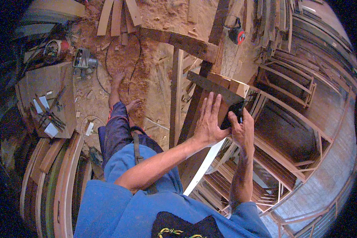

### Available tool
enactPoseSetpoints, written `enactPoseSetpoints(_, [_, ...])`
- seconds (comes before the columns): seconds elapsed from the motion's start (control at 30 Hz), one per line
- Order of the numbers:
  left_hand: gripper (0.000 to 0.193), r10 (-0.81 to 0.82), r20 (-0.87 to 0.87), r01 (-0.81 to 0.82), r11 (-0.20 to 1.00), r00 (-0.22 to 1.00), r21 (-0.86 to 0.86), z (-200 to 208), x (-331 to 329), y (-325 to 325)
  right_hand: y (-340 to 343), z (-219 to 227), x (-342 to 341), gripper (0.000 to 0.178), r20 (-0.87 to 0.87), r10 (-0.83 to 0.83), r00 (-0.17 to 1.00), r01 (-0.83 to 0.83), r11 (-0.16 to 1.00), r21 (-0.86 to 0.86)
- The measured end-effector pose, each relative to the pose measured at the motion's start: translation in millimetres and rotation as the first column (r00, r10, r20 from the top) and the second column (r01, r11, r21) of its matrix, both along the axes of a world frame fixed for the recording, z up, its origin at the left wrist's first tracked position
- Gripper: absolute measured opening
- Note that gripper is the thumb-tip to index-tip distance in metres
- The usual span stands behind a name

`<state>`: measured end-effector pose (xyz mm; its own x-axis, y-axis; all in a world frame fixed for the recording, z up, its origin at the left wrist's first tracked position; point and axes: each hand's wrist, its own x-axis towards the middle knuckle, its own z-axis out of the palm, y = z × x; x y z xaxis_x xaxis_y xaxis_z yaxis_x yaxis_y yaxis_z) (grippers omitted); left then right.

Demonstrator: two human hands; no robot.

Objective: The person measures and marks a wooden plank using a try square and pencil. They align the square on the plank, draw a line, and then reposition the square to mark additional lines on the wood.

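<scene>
My left hand (211,123) lies flat with its fingers stretched out over a dark wooden board (194,133) on the right of my body. Close beside it, my right hand (243,131) is closed around the black handle (237,110) of a flat tool. A long brownish strip (210,84) lies across the board just beyond my left fingertips and meets that handle; it may be the tool's blade, but I cannot tell its exact kind. Behind the strip shows a pale block of wood (238,88). My fingers hide part of the handle.
Wooden frames (297,131) and stacked planks (265,23) fill the right side. A dark curved beam (178,41) crosses ahead. A black-and-red round tool (238,36) lies beyond. At left stand a wooden box (47,85) with hand tools on top and upright boards (65,178). Sawdust covers the floor (156,75).
</scene>
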<state>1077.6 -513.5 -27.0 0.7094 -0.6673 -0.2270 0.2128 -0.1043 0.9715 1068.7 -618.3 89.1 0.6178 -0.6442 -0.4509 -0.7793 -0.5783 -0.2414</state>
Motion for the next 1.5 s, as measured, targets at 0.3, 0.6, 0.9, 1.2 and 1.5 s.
enactPoseSetpoints(0.3, [0.115,-0.056,-0.015,0.057,0.997,0.998,0.047,3.5,2.3,2.2,1.7,1.1,1.8,0.033,-0.009,-0.02,1.0,0.02,1.0,0.004])
enactPoseSetpoints(0.6, [0.118,-0.041,-0.004,0.041,0.999,0.999,0.023,3.2,1.8,3.4,3.5,2.7,1.2,0.029,-0.003,-0.047,0.999,0.047,0.998,0.033])
enactPoseSetpoints(0.9, [0.12,-0.065,-0.028,0.066,0.997,0.997,0.025,3.9,2.2,4.5,0.0,0.5,-2.2,0.035,0.002,-0.031,1.0,0.031,0.999,0.036])
enactPoseSetpoints(1.2, [0.121,-0.09,-0.025,0.092,0.993,0.996,0.077,7.0,3.8,2.9,-4.9,33.1,25.4,0.023,0.31,-0.152,0.938,0.176,0.983,-0.05])
enactPoseSetpoints(1.5, [0.123,-0.092,-0.091,0.099,0.992,0.992,0.073,9.0,2.5,1.6,-26.7,14.7,129.6,0.021,0.192,0.664,0.722,-0.651,0.747,-0.135])
